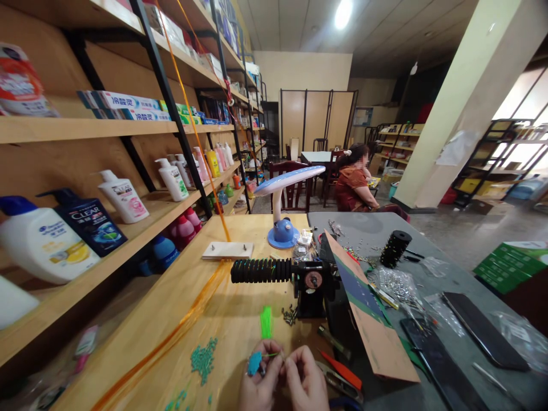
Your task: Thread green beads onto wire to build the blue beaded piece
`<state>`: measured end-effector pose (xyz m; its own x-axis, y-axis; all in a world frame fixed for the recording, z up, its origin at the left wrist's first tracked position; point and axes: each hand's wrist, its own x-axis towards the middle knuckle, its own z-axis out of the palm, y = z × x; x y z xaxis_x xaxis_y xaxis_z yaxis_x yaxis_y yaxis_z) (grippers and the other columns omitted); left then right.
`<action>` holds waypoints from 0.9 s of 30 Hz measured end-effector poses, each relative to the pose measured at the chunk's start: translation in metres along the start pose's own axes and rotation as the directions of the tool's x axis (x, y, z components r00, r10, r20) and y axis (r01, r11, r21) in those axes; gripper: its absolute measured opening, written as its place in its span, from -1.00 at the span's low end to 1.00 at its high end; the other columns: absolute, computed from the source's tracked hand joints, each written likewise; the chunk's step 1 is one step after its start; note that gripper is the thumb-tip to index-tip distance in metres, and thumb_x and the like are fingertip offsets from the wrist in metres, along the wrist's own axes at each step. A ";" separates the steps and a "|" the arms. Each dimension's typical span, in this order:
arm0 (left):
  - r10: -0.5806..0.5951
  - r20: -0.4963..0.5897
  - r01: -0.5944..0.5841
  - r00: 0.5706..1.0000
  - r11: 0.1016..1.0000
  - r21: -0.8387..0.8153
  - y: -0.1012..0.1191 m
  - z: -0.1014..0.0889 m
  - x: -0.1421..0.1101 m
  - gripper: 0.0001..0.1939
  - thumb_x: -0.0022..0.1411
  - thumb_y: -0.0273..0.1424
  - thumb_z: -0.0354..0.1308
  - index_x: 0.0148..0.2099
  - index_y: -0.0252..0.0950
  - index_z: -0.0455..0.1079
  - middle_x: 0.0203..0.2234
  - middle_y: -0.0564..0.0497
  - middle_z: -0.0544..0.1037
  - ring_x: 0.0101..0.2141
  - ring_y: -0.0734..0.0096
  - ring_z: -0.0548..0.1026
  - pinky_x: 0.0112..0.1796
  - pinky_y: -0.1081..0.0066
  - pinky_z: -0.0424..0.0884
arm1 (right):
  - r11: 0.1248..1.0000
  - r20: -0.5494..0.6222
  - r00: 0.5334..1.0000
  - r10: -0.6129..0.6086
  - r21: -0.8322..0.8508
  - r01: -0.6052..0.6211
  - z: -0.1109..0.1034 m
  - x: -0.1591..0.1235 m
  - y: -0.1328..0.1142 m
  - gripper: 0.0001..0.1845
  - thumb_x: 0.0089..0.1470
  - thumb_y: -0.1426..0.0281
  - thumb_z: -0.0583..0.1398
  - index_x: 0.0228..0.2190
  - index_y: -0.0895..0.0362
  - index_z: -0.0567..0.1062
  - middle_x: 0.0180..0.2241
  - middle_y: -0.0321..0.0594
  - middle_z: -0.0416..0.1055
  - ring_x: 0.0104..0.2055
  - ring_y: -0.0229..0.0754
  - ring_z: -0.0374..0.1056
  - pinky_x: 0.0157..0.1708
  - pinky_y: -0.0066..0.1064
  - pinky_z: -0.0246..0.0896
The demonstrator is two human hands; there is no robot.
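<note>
My left hand is at the bottom middle, its thumb and fingers pinched on a thin green strand. A bright blue, rough-edged piece sits at its fingers; whether it is wrapped on them or held, I cannot tell. Just beside it, my right hand is closed in a pinch, its fingertips close to the left ones; what lies between them is too small to make out. Ahead lies a bundle of bright green strands. Small teal pieces are heaped left of my hands.
A ribbed black roller on a black stand and a blue lamp stand ahead. Orange threads cross the table's left side. At right are red-handled pliers, a slanted board and phones. A person sits beyond.
</note>
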<state>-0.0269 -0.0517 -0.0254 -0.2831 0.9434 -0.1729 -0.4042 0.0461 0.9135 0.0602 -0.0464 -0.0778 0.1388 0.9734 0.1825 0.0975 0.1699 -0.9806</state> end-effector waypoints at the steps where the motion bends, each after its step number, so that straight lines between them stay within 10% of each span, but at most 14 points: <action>1: 0.005 -0.001 -0.005 1.000 1.000 0.006 0.000 0.000 0.000 -0.52 -0.18 0.00 0.50 -0.41 -0.25 0.45 -0.66 0.16 0.45 -0.60 0.50 0.37 -0.52 0.57 0.31 | 1.000 -0.001 1.000 0.002 0.000 -0.002 0.000 0.000 0.000 -0.54 0.22 -0.03 0.08 -0.49 0.05 0.32 -0.61 -0.37 0.33 -0.59 -0.24 0.21 -0.56 -0.46 0.04; 27: -0.073 0.047 0.077 0.996 0.992 -0.095 -0.001 0.001 0.005 -0.56 -0.22 -0.15 0.56 -0.32 -0.25 0.54 -0.56 0.11 0.53 -0.50 0.40 0.47 -0.45 0.50 0.40 | 0.978 -0.034 0.997 0.075 0.195 -0.067 -0.001 0.003 -0.005 -0.50 0.15 -0.10 0.14 -0.50 0.06 0.35 -0.58 -0.38 0.30 -0.54 -0.24 0.22 -0.52 -0.48 0.13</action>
<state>-0.0274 -0.0467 -0.0272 -0.2117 0.9518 -0.2218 -0.5060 0.0874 0.8581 0.0607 -0.0443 -0.0720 0.1789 0.9776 0.1106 -0.1061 0.1309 -0.9857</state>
